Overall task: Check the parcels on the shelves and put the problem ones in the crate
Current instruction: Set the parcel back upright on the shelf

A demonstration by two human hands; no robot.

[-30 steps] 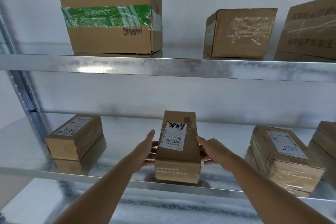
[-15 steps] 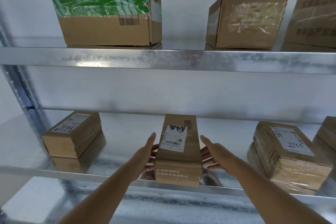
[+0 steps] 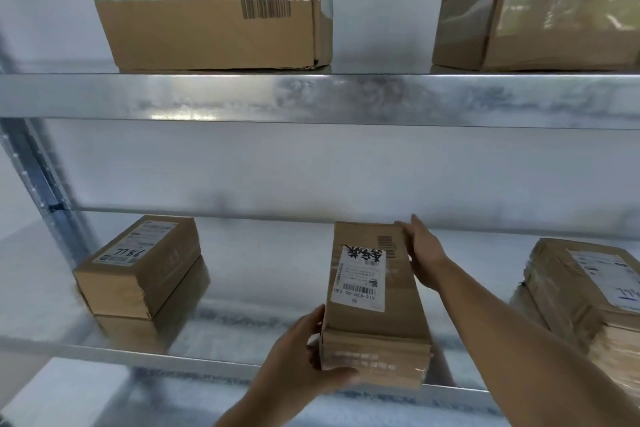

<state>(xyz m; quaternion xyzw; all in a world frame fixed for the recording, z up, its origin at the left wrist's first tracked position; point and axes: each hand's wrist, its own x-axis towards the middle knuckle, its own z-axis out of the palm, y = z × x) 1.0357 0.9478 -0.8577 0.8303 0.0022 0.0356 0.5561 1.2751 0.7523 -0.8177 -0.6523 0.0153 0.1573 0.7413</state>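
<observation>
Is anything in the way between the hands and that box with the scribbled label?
No. The left hand grips the near corner of the box and the right hand touches its far end. Nothing lies between them.

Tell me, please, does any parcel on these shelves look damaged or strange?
Yes. The narrow parcel held by the left hand and right hand has black scribble over the top of its label. On the upper shelf, the green-taped box shows wrinkled, torn-looking tape.
</observation>
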